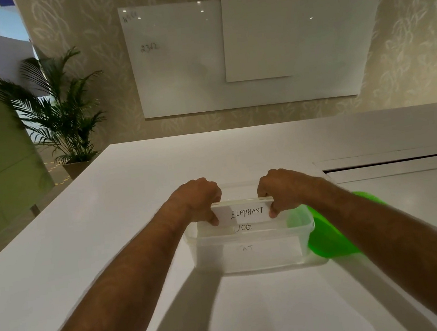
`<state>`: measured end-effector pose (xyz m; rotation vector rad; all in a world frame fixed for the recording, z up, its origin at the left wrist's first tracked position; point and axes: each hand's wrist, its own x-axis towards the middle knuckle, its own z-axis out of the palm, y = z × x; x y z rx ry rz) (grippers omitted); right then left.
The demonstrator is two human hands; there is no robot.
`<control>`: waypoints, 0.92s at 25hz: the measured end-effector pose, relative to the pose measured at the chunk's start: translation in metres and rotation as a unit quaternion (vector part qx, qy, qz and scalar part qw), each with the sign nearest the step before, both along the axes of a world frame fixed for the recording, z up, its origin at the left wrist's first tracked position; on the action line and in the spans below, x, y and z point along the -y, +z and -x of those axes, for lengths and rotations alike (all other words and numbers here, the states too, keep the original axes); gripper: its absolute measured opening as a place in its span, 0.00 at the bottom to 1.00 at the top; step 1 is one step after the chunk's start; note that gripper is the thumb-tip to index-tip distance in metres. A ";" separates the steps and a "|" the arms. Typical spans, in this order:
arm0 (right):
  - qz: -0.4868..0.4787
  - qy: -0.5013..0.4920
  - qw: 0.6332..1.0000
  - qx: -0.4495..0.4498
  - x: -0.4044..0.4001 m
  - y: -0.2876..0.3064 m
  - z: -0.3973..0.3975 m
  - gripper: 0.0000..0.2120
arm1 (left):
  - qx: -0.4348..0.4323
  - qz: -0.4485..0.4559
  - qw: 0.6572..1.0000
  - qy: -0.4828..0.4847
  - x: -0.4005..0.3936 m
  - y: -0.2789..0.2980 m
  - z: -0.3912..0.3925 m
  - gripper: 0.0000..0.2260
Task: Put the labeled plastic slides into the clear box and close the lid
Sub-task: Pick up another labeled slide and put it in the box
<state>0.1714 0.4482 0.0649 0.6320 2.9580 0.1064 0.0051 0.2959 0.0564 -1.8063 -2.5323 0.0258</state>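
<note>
Over the white table [139, 202], both forearms reach forward side by side, and the two hands meet above the clear box [252, 249]. On the right side of the box, the green lid [330, 236] lies on the table, partly under the right forearm. Two slides already stand in the box, marked DOG [243, 227] and a word only partly readable. The left hand [198, 199] and the right hand [282, 189] each pinch one end of the ELEPHANT slide [245, 211], fingers curled behind it and thumbs in front. This slide is upright over the open box.
</note>
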 end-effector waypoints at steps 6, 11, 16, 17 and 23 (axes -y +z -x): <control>0.002 0.006 0.999 0.038 0.000 -0.012 0.006 0.24 | -0.016 0.062 0.998 -0.011 -0.011 -0.007 -0.003 0.21; -0.007 0.011 0.999 0.051 0.000 -0.016 0.010 0.24 | -0.029 0.091 0.995 -0.013 -0.015 -0.008 -0.004 0.22; -0.014 0.015 0.998 0.059 -0.001 -0.016 0.007 0.26 | -0.029 0.092 0.995 -0.021 -0.014 -0.009 -0.003 0.24; -0.004 0.013 0.999 0.049 -0.002 -0.014 0.005 0.28 | -0.024 0.086 0.996 -0.021 -0.013 -0.010 -0.003 0.25; 0.002 0.028 0.971 -0.236 -0.001 0.000 -0.016 0.24 | 0.013 -0.045 0.999 -0.020 -0.003 -0.006 -0.005 0.23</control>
